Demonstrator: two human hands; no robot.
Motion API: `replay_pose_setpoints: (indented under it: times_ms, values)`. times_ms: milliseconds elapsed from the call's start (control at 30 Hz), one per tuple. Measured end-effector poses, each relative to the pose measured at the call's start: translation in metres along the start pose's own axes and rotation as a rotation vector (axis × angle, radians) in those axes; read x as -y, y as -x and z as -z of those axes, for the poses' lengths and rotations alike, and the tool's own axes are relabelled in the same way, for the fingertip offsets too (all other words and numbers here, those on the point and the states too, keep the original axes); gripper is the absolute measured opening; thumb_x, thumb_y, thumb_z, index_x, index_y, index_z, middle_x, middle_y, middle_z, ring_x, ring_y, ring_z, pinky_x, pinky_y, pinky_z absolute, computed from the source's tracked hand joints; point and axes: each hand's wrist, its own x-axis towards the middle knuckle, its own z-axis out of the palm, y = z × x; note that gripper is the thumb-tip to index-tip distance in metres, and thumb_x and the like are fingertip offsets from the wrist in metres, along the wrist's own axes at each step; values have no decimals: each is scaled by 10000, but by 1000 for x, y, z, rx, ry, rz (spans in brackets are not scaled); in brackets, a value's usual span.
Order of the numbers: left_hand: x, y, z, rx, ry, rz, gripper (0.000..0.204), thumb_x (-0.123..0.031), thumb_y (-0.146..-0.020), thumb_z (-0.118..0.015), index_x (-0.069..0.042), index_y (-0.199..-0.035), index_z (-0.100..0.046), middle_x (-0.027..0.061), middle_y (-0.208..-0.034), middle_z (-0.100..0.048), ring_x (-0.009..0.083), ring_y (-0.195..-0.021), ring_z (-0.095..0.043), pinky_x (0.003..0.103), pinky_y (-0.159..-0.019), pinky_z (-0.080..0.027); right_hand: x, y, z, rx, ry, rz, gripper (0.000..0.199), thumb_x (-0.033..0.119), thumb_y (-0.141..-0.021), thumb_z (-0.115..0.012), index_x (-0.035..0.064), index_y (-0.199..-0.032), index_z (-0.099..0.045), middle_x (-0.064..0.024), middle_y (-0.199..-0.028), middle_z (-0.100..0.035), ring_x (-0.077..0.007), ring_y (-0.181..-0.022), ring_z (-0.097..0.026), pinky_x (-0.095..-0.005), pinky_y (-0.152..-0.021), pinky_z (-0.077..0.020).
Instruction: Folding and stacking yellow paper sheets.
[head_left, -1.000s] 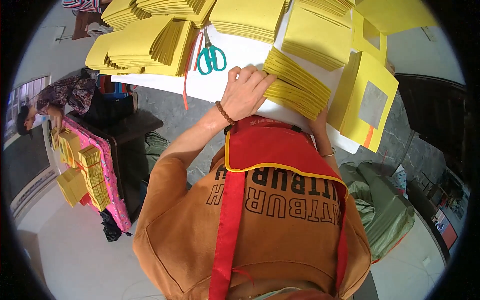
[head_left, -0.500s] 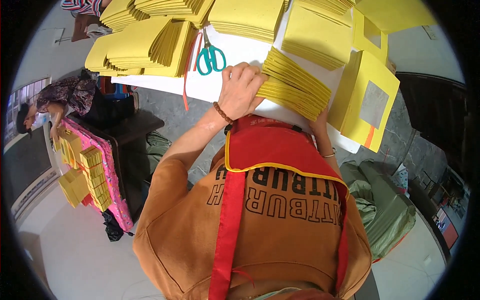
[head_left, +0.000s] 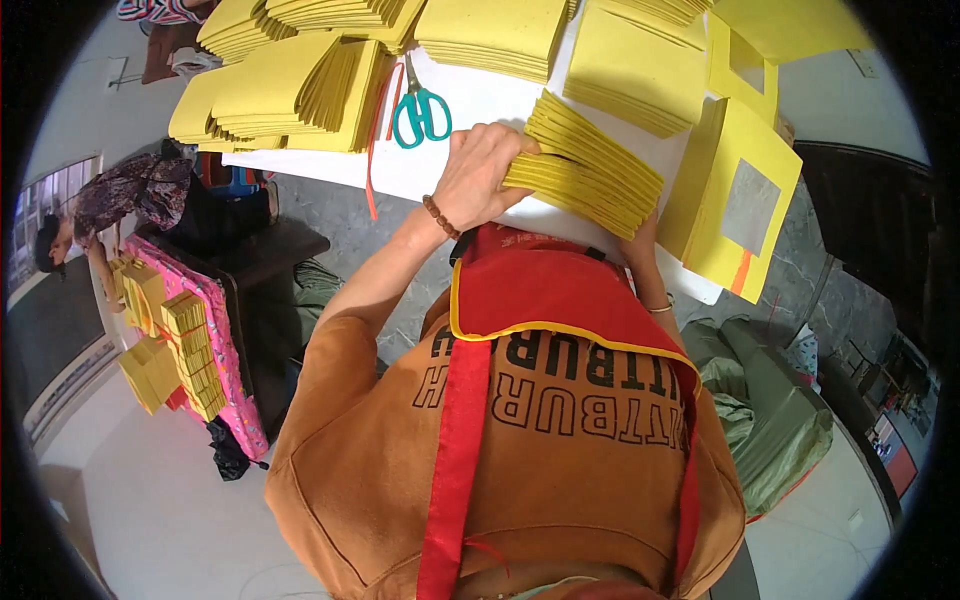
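Observation:
A thick bundle of folded yellow paper sheets [head_left: 595, 175] is held on edge at the front of the white table, its layers fanned. My left hand [head_left: 485, 172] has its fingers closed on the left end, at a gap between the upper and lower layers. At the bundle's lower right end is my right hand [head_left: 640, 243], gripping it; most of its fingers are hidden behind the paper. Teal-handled scissors [head_left: 421, 118] lie just left of my left hand, beside a thin red ribbon [head_left: 372, 170].
Piles of folded yellow paper [head_left: 490, 38] cover the far part of the white table [head_left: 330, 165]. A yellow piece with a grey panel [head_left: 750, 205] stands at the right. Far left, another person [head_left: 130, 195] bends over yellow bundles [head_left: 192, 340] on a pink-covered table.
My left hand has shifted slightly left, drawing the lower layers with it. The gap between the bundle's upper and lower layers has widened.

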Motion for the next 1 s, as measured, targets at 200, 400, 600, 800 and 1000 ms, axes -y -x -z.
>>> replay_pose_setpoints:
  times_ms: [200,400,600,800,1000]
  values:
    - [-2,-3,5,57,-92,-58,394,-154,-627,-742,-106,-959,-537,48,-942,-517,239,-941,-477,364,-781,-292,6,-1,0,9,21,56,609,157,-682,-775,30,-1138,-392,-99,-1069,-536,-189,-981,-517,-297,-872,-408]
    - [1,2,-1,-21,-104,-39,400,-168,-626,-746,-98,-943,-512,55,-962,-516,252,-952,-479,364,-783,-302,6,-2,0,6,45,-1,625,152,-670,-781,31,-1140,-387,-100,-1069,-537,-193,-979,-521,-296,-865,-413]
    - [-4,-3,5,-129,-235,-190,452,-176,-611,-743,-80,-982,-503,92,-1097,-509,279,-1039,-465,401,-820,-311,-1,-1,1,1,20,-25,615,160,-666,-782,29,-1132,-402,-100,-1068,-538,-198,-984,-524,-305,-864,-417]
    - [1,11,-5,-147,-272,-192,483,-155,-568,-744,-75,-985,-514,85,-1149,-487,258,-1075,-453,425,-862,-308,-3,0,1,8,97,45,582,167,-668,-775,19,-1113,-430,-100,-1051,-539,-209,-965,-525,-312,-860,-417]
    - [7,11,-7,-127,-166,-192,493,-143,-571,-744,-73,-1001,-514,83,-1055,-495,255,-1022,-468,399,-839,-317,-14,1,3,28,56,-5,569,169,-677,-768,13,-1110,-433,-100,-1051,-534,-208,-959,-519,-307,-860,-413]
